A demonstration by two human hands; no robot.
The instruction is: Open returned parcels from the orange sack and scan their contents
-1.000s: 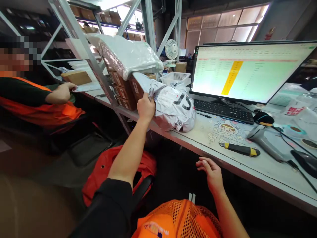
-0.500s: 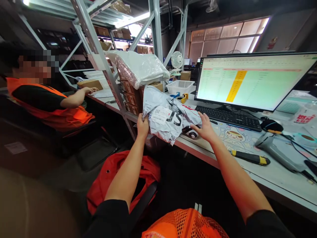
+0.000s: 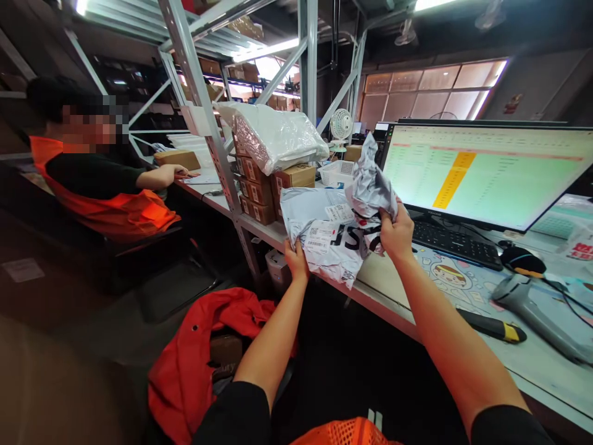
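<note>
A pale grey plastic mailing bag (image 3: 336,244) with black print and white barcode labels hangs between my hands over the table's front edge. Its lower left corner is pinched in my left hand (image 3: 297,259), near the barcode label. My right hand (image 3: 397,232) grips the crumpled end of the bag, which stands up above the fist. Whether anything is inside the bag cannot be made out.
Brown boxes (image 3: 256,191) are stacked left of the bag, under a clear plastic-wrapped white bundle (image 3: 278,136). A monitor (image 3: 482,179), keyboard (image 3: 456,245), barcode scanner (image 3: 540,315) and utility knife (image 3: 493,326) lie rightward. A co-worker (image 3: 102,179) sits at left.
My right hand, open beside the bag before, has closed on its crumpled end and lifted it. The view has shifted, and the bag is stretched between both hands.
</note>
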